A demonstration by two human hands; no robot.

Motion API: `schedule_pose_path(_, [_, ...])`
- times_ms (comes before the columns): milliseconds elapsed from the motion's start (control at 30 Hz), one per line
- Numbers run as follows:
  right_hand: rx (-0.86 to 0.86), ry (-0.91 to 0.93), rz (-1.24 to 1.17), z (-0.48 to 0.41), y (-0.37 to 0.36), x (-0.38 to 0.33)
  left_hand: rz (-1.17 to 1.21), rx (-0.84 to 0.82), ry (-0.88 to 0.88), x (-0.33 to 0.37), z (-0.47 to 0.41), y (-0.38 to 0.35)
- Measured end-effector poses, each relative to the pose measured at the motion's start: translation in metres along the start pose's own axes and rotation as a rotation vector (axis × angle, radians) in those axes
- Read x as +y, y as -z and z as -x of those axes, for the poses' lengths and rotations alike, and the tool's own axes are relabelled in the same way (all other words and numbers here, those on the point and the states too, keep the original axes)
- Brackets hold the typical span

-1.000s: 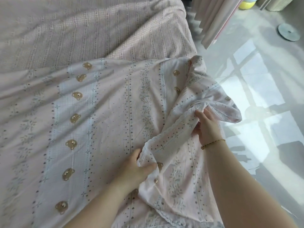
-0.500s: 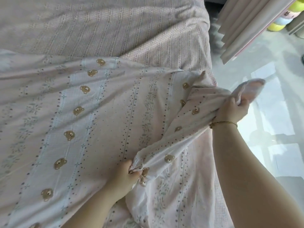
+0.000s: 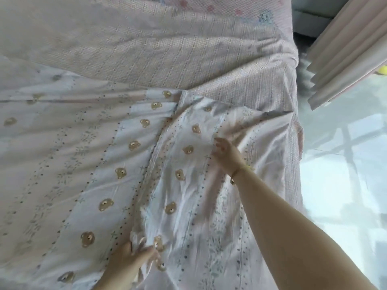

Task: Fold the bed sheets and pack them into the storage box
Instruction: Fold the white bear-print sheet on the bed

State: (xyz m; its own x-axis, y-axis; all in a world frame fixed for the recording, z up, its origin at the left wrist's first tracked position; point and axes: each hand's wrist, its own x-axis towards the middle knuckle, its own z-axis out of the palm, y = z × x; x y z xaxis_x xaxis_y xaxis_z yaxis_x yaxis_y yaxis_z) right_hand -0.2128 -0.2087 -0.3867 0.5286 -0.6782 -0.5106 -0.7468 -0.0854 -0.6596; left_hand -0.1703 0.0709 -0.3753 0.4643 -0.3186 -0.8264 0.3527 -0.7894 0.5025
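Across the bed (image 3: 291, 84), over its checked cover (image 3: 146, 59), the bear-printed sheet (image 3: 62, 164) is spread flat, with its right part folded back onto itself. At the near end of that fold, bunched cloth is pinched between the thumb and fingers (image 3: 150, 252) of the left hand (image 3: 132, 260). Farther up, the right hand (image 3: 227, 153) is laid on the folded layer with its fingers straight and spread, gripping nothing, though it is blurred. Beside the bed, a pale curtain (image 3: 339, 49) is hung above a glossy floor (image 3: 345, 185).
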Motion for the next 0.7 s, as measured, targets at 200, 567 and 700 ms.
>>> schedule_pose_path(200, [0.347,-0.044,0.266,0.066,0.007,0.051,-0.050,0.019,-0.053,0.004,-0.017,-0.011])
schedule_pose_path(567, [0.583,-0.625,-0.125,0.190,-0.026,0.123,0.066,-0.129,0.101,-0.014,-0.018,0.005])
schedule_pose_path(700, [0.512,-0.687,-0.238,0.220,-0.030,0.131,-0.010,-0.239,0.119,-0.013,-0.009,0.001])
